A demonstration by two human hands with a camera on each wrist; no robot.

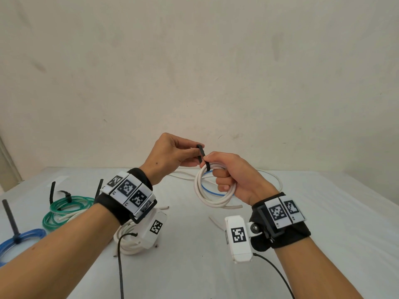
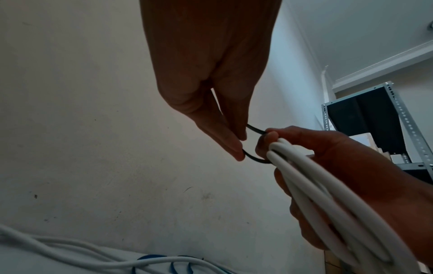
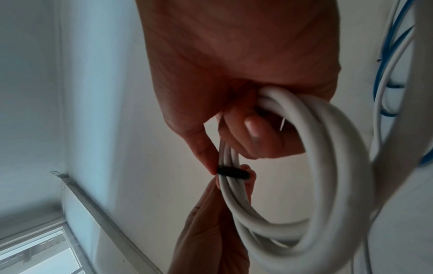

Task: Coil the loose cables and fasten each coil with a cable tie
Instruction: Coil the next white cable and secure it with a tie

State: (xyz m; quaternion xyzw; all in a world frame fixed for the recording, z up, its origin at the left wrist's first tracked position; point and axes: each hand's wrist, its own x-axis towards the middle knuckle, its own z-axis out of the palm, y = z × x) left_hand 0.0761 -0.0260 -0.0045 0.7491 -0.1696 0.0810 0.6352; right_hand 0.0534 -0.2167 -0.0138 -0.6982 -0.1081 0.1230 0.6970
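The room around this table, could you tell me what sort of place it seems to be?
Probably a plain workroom or storeroom: a table under a white cloth against a bare scuffed wall, and a metal shelf rack to one side.

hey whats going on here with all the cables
A person is tying up cable coils at a white table. The right hand grips a white cable coil held in the air, and the left hand pinches a black cable tie looped around it. A green coil and a blue coil on the left already carry ties.
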